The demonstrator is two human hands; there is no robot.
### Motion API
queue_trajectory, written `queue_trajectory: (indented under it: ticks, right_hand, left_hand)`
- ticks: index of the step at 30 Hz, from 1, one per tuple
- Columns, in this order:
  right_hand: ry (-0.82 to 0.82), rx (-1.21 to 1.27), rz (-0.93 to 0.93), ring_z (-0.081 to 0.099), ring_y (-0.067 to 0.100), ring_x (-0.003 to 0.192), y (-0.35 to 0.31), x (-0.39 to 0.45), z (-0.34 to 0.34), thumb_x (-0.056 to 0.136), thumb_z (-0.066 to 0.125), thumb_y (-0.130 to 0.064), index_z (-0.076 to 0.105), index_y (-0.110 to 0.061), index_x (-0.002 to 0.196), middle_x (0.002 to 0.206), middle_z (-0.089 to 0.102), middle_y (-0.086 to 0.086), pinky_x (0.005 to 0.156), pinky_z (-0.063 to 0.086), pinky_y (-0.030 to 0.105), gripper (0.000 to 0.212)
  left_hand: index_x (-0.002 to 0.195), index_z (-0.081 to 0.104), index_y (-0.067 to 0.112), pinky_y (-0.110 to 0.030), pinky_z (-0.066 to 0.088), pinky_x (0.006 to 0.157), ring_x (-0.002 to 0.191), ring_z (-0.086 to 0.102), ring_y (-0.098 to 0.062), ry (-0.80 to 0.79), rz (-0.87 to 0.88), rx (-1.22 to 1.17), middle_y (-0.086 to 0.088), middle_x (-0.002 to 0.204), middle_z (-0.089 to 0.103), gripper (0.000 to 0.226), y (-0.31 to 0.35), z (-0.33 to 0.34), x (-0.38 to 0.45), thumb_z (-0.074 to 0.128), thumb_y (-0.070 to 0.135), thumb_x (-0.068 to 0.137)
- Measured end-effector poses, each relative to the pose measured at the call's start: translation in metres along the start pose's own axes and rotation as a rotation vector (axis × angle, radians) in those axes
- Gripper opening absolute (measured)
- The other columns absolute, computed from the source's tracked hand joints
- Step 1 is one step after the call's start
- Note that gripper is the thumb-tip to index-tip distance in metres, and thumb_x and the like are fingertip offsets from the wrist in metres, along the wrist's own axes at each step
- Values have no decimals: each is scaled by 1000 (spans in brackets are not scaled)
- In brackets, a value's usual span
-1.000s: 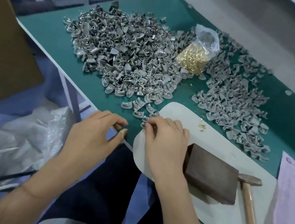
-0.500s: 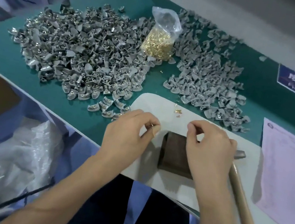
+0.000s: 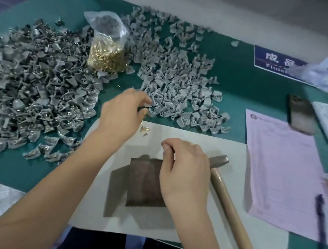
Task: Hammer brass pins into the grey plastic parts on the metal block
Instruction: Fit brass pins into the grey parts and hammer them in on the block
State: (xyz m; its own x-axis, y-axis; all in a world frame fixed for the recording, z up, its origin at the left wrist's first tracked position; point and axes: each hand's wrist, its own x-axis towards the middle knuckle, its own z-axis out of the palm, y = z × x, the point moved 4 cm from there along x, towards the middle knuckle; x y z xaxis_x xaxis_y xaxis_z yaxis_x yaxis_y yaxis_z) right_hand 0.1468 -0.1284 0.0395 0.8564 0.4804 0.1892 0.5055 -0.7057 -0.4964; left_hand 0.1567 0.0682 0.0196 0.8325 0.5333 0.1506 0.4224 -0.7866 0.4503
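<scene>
the left hand [image 3: 123,109] reaches toward 12 o'clock over the green bench [image 3: 242,83], its fingertips [image 3: 148,102] curled at the near edge of the smaller heap of grey plastic parts [image 3: 179,83]; its grip looks to be pinching something small there, though the blur hides what. the right hand [image 3: 185,172] sits over the far right corner of the metal block [image 3: 144,183], fingers curled with thumb and forefinger pressed together; whether that grip holds a pin or a part cannot be told. the block rests on a pale mat [image 3: 199,143] at the near edge of the bench, at 6 o'clock in the view. a few loose brass pins [image 3: 144,129] lie on the mat just at 11 o'clock from the right hand, between the two hands. the hammer [image 3: 231,208] lies on the mat just at 3 o'clock of the block, head away, wooden handle running toward 5 o'clock, untouched. a clear bag of brass pins [image 3: 107,53] stands at 11 o'clock between the smaller heap and the large heap of grey parts [image 3: 25,86], which spreads toward 9 o'clock. at 3 o'clock lie a pink paper sheet [image 3: 281,173] with a pen [image 3: 321,222] on it, a dark phone [image 3: 301,114] beyond, and a blue sign [image 3: 279,61] at 1 o'clock.
</scene>
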Motion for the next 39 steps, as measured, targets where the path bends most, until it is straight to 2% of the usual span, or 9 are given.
queue_trajectory:
  ticks: [4,9,12,15,22,26,30,34,39]
  right_hand:
    - [-6,4,-3,55,22,94,0,-1,0,102,52,-23,70,-27,107,98,70,-10,81,39,40,19]
    - [-48,83,29,60,19,91,2,6,0,98,59,-25,72,-30,98,93,71,-14,84,43,39,14]
    - [-68,239,86,64,15,80,5,23,-2,93,67,-23,73,-29,94,89,73,-15,84,53,40,9]
    - [-196,154,50,66,17,87,-2,52,8,94,67,-22,75,-28,103,97,75,-11,84,56,39,13]
    - [-313,16,-81,67,20,94,-16,89,37,92,69,-13,77,-20,104,99,75,0,88,56,41,16]
    - [-368,-77,-175,65,20,96,-22,92,42,92,63,-9,73,-28,104,104,70,-3,85,57,41,25]
    - [-368,-101,-255,63,20,97,-23,85,44,90,63,-9,73,-26,104,110,63,-3,85,56,41,25]
    - [-355,-49,-214,64,18,91,-20,88,42,89,57,-9,74,-24,98,100,68,-4,82,57,41,25]
    - [-339,-42,-163,66,20,90,-27,97,46,94,57,-20,72,-23,107,96,72,-4,81,58,41,20]
  left_hand:
    - [110,69,39,-30,42,72,104,63,-16,-52,42,60,11,111,62,17,6,4,7,64,31,96]
    - [104,67,40,-30,39,69,101,61,-14,0,58,42,14,104,64,10,0,-7,-3,63,36,96]
    - [107,61,37,-29,37,65,86,60,-14,41,30,-16,16,107,69,12,-14,-16,-20,57,33,97]
    - [107,59,35,-30,37,63,73,52,-11,42,-21,-79,17,106,70,12,-25,-22,-39,55,31,96]
    - [102,58,39,-32,44,68,80,53,-6,71,-83,-166,23,98,66,9,-36,-36,-79,57,35,94]
    - [104,58,38,-30,39,65,84,57,-6,82,-90,-128,24,99,66,9,-40,-41,-89,57,36,95]
    - [103,59,38,-31,43,66,92,62,-8,68,-90,-114,23,100,67,9,-42,-43,-93,56,35,95]
    - [102,60,37,-30,40,64,90,62,-11,63,-88,-112,22,98,67,8,-42,-41,-98,58,34,95]
    - [104,59,40,-29,36,62,88,61,-9,28,-92,-120,22,100,67,11,-39,-34,-102,57,35,94]
